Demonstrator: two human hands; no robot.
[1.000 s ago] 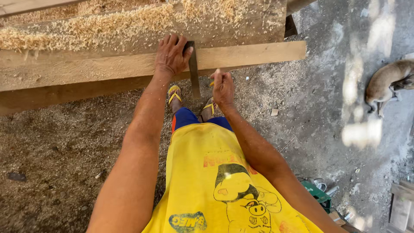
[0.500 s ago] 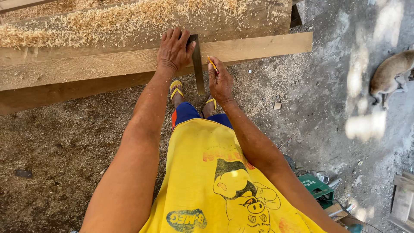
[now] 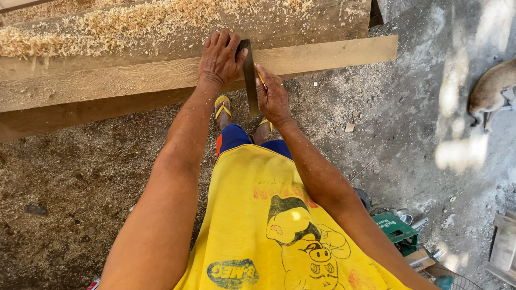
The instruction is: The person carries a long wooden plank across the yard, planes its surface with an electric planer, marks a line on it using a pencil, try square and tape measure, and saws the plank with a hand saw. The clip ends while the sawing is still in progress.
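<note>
1. Long wooden plank [image 3: 134,80] across the top, pale, lying on a heavier beam [image 3: 301,21] strewn with sawdust [image 3: 107,27].
2. Dirt floor [image 3: 80,177] below, dusted with shavings; animal [image 3: 492,88] lying at the right edge.
3. Yellow shirt [image 3: 269,231] filling the bottom, blue shorts and yellow sandals [image 3: 222,106] just under the plank.
4. Green tool [image 3: 396,230] on the ground at lower right.
5. Left hand [image 3: 219,59] spread flat, palm down, pressing the metal square [image 3: 250,75] against the plank.
6. Metal square upright across the plank's face, blade hanging past its lower edge.
7. Right hand [image 3: 274,96] closed around a pencil [image 3: 259,75], tip at the square's right edge, touching the plank.
</note>
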